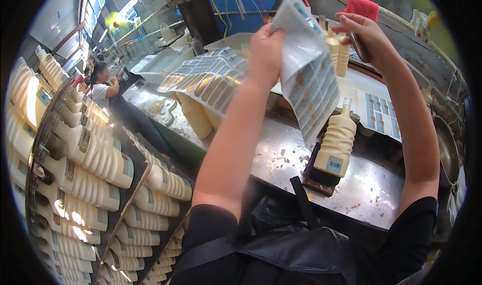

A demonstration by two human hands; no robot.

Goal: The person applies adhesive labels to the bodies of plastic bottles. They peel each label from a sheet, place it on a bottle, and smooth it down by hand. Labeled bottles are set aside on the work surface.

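Note:
My left hand (pixel 265 48) is raised and grips a large sheet of stickers (pixel 306 69) that hangs down in front of me. My right hand (pixel 365 34) is also raised, to the right of the sheet's top, and its fingers close on a dark narrow object I cannot identify. Below the sheet a cream ribbed bottle (pixel 337 143) leans on a dark stand on the metal worktable (pixel 281 159). More sticker sheets (pixel 208 77) lie draped over bottles to the left.
Racks of cream bottles (pixel 95 159) lying on their sides fill the left. Another person (pixel 108 92) works further back at the left. A label sheet (pixel 381 115) lies flat at the table's right, with bottles (pixel 339 51) standing behind.

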